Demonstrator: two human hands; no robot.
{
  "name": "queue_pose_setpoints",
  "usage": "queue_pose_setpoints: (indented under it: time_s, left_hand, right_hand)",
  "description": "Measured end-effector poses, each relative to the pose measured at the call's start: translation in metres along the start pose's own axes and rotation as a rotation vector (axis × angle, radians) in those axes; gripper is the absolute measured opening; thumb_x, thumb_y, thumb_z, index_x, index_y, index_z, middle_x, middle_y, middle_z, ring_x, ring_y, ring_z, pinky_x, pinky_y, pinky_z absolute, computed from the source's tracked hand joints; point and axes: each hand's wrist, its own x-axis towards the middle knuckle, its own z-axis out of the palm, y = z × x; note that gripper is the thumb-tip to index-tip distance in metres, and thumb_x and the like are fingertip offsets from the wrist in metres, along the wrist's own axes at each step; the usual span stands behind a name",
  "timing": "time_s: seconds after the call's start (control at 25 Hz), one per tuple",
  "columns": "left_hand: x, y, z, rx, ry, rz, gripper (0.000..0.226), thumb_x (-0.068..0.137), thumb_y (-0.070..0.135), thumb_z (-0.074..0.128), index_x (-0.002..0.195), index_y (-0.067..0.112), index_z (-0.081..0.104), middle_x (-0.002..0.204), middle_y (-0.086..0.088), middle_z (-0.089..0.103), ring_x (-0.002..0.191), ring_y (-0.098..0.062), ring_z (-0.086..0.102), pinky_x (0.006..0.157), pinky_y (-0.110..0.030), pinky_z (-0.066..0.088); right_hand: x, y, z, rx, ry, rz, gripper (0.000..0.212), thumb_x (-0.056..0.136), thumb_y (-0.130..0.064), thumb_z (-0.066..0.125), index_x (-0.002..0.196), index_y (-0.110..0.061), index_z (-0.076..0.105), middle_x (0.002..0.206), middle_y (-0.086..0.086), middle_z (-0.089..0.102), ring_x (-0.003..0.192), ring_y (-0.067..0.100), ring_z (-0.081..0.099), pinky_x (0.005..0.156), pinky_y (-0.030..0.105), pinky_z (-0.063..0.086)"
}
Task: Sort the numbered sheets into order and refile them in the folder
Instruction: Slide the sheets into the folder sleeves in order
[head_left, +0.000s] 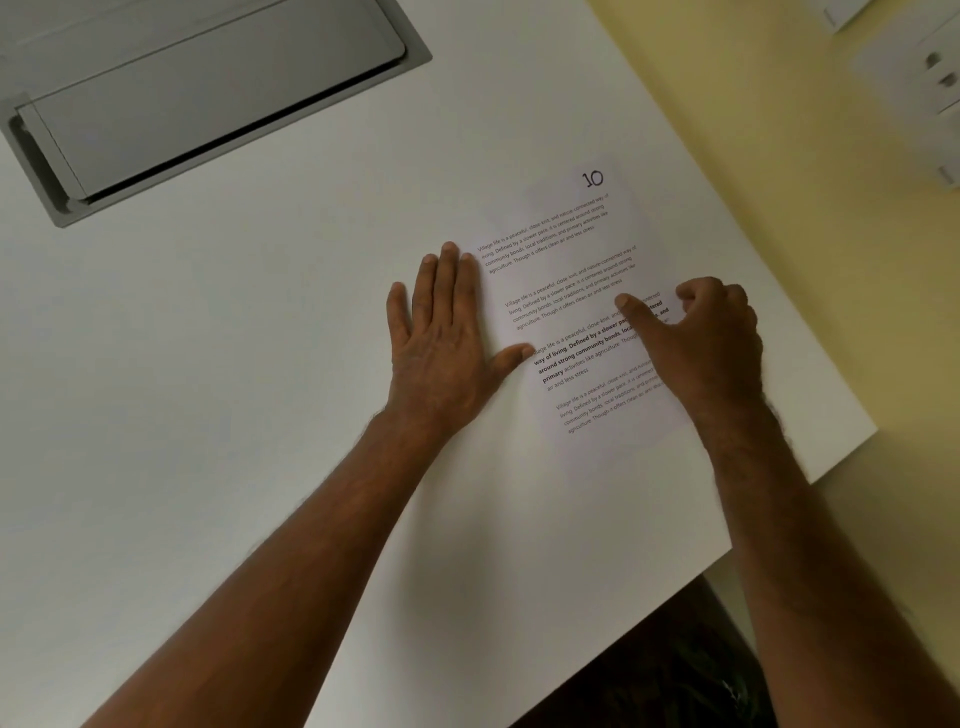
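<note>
Head view: your left hand (447, 332) lies flat on the white table (208, 415), fingers straight and slightly apart, its thumb and fingertips resting at the left edge of the sheet (566, 291) marked 10. That sheet lies face up near the table's right edge, turned at an angle to you. Your right hand (701, 343) sits on the sheet's right side, thumb stretched out and pressing the paper, the other fingers curled in; whether they pinch an edge cannot be told from here. Whether more sheets lie beneath this one cannot be told either, and no folder is in view.

The risks look plain enough. The sheet sits close to the table edge, above the yellow floor (779, 156), so a pull to the right could slide it off. White paper on a white table hides its borders, so you may miss the edge or lift two sheets as one. With the left hand pinning one side while the right drags, the paper could buckle or crease. A grey hatch (208, 93) is set into the table top at upper left, well apart from the sheet.
</note>
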Motion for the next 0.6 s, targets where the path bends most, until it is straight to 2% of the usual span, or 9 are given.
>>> queue_pose_setpoints:
  time_s: [0.2,0.36,0.6]
  left_hand:
    - [-0.002,-0.001,0.002,0.024,0.021,0.006,0.101,0.098,0.076,0.032,0.165,0.011,-0.004,0.174,-0.007,-0.012,0.16,-0.024,-0.014,0.127,-0.052,-0.008]
    - [0.001,0.001,-0.002,-0.016,-0.002,-0.013,0.103,0.096,0.078,0.038,0.165,0.012,-0.001,0.174,-0.006,-0.011,0.16,-0.024,-0.011,0.127,-0.053,-0.006]
    - [0.03,0.003,-0.022,-0.06,0.061,-0.04,0.109,0.084,0.084,0.051,0.164,0.017,0.016,0.169,-0.002,0.019,0.154,-0.029,0.015,0.119,-0.052,0.015]
  right_hand:
    - [0.0,-0.002,-0.002,0.067,-0.042,-0.003,0.078,0.084,-0.073,0.066,0.132,-0.013,0.056,0.131,0.011,0.059,0.124,0.029,0.052,0.096,0.047,0.051]
    - [-0.004,-0.002,0.002,0.051,-0.043,-0.034,0.082,0.08,-0.075,0.068,0.133,-0.014,0.055,0.13,0.011,0.059,0.124,0.03,0.05,0.094,0.045,0.05]
    - [-0.01,0.001,0.008,-0.015,-0.002,-0.089,0.09,0.075,-0.078,0.07,0.136,-0.013,0.052,0.131,0.01,0.057,0.122,0.03,0.049,0.096,0.044,0.048]
